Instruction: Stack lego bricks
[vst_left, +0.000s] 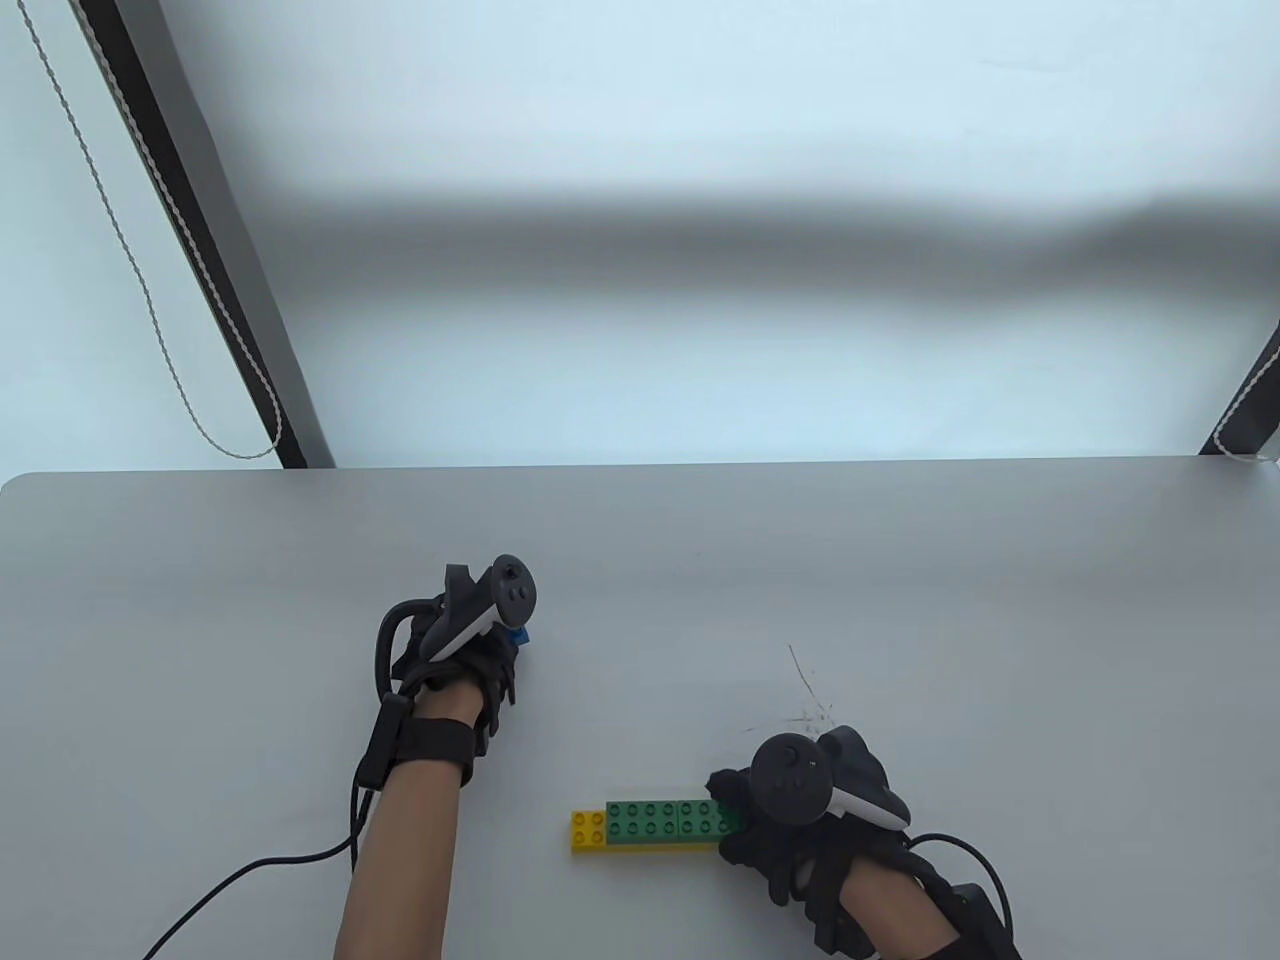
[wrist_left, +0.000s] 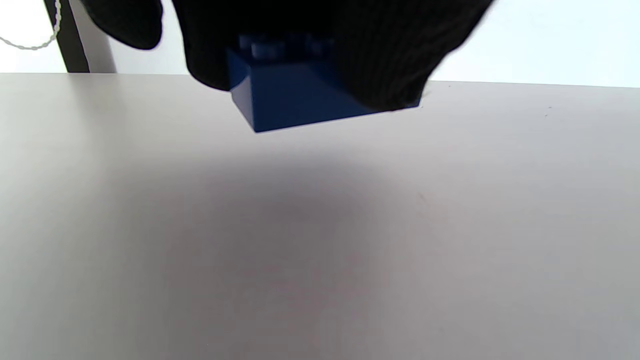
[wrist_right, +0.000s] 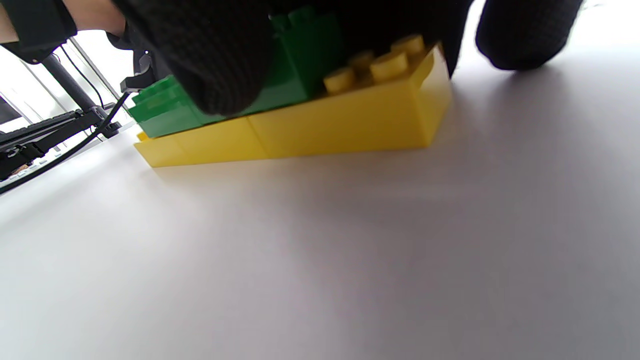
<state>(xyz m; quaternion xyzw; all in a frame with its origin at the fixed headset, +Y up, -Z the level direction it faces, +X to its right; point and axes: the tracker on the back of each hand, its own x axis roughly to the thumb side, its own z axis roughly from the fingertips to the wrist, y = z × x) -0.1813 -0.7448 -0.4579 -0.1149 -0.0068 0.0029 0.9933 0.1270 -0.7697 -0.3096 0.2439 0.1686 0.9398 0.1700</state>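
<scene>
My left hand (vst_left: 510, 648) grips a small blue brick (vst_left: 518, 635) at the table's left middle. In the left wrist view the gloved fingers (wrist_left: 390, 60) close over the top and sides of the blue brick (wrist_left: 300, 100), which is at or just above the table surface. A stack lies near the front: green bricks (vst_left: 665, 819) sit on top of a longer yellow base (vst_left: 589, 831). My right hand (vst_left: 732, 815) holds the stack's right end. In the right wrist view a finger (wrist_right: 220, 65) presses on the green bricks (wrist_right: 300, 55) above the yellow base (wrist_right: 350, 120).
The grey table (vst_left: 900, 600) ends in a far edge with a pale wall behind it. A black cable (vst_left: 250, 870) runs from my left wrist off the front edge. Faint scratch marks (vst_left: 805, 690) lie behind my right hand.
</scene>
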